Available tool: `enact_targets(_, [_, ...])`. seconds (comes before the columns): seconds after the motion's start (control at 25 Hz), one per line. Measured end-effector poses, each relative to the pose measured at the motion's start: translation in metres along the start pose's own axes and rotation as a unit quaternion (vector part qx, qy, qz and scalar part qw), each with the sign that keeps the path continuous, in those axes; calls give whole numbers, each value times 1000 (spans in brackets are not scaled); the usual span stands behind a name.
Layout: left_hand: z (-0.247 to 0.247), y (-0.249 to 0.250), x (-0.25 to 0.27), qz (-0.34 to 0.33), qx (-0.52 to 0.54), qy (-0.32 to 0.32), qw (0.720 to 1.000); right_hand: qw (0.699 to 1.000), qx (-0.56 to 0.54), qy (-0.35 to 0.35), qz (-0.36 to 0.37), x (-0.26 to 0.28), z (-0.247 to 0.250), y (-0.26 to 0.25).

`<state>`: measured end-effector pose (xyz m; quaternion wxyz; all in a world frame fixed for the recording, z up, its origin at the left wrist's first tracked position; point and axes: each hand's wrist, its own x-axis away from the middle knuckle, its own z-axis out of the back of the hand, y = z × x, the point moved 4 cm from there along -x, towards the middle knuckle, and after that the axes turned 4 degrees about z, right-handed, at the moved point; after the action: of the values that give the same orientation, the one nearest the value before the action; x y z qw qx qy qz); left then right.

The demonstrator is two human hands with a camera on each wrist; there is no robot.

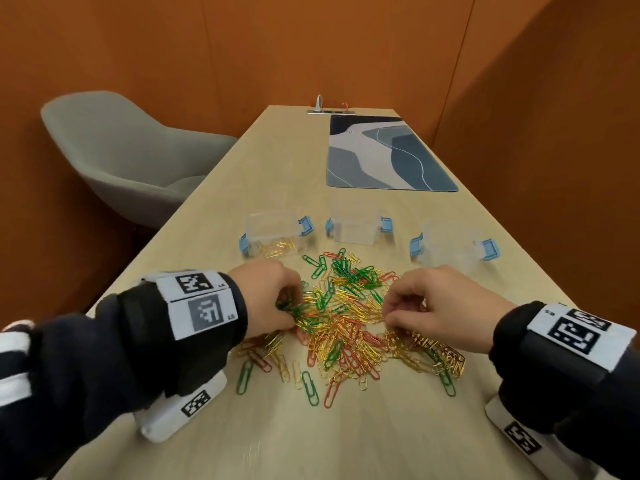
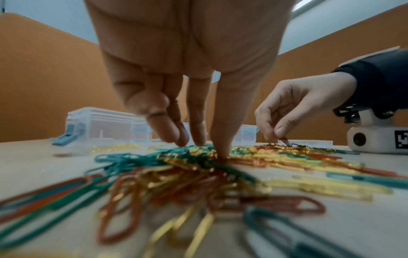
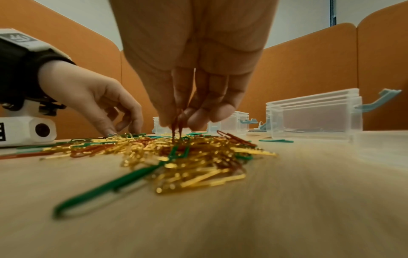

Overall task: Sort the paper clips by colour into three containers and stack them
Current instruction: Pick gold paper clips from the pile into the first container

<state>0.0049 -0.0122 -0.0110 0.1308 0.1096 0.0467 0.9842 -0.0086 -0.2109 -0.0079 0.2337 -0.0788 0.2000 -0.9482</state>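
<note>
Working left to right, we keep the left hand (image 1: 268, 294) pressing its straight fingers on green clips in the paper clip pile (image 1: 346, 323) mid-tabletop, while the right hand (image 1: 429, 306) — its grip pinched on a red clip (image 3: 176, 122) — lifts slowly so tangled neighbours drop free.

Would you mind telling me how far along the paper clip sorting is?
Early. Done: only some gold clips lie in the left container; the middle container looks empty. In hand: the right hand pinches a red clip; the left hand touches green ones. Left: most of the mixed pile, then stacking.
</note>
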Motion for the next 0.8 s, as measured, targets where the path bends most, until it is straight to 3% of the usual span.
enact_targets(0.12, [-1, 14, -4, -43, 29, 13, 999, 999, 29, -15, -3, -5, -2, -2])
enact_targets(0.32, [-6, 21, -11, -52, 14, -51, 997, 992, 82, -88, 25, -17, -13, -9])
enact_targets(0.6, [3, 10, -8, -23, 122, 19, 992, 999, 17, -49, 11, -19, -12, -5])
enact_targets(0.68, [3, 0, -12, 13, 278, -11, 960, 999, 6, -32, 9, -19, -11, -4])
enact_targets(0.8, [2, -7, -13, 69, 501, -119, 854, 1000, -18, 1, 4, -18, -6, -3])
